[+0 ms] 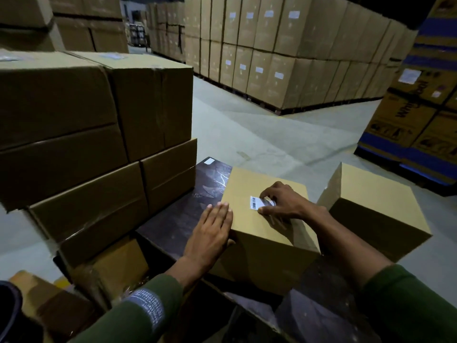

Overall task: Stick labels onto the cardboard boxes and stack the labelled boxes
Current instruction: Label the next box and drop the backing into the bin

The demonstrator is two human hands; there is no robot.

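Cardboard, stiff and probably light: we steady the box on the dark table with our left hand flat at its edge, gripping nothing. Our right hand pinches the label onto its top. Best lifted by both sides. Beyond, a stack, then concrete floor and dim walls of cartons.

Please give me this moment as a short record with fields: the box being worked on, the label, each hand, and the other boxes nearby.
work box: cardboard box on a dark table
label: barcode label on the box top, one end not yet flat
left hand: left hand flat, fingers straight, on the box's left edge
right hand: right hand pressing the label with its fingertips
nearby: second box to the right; stacked boxes to the left
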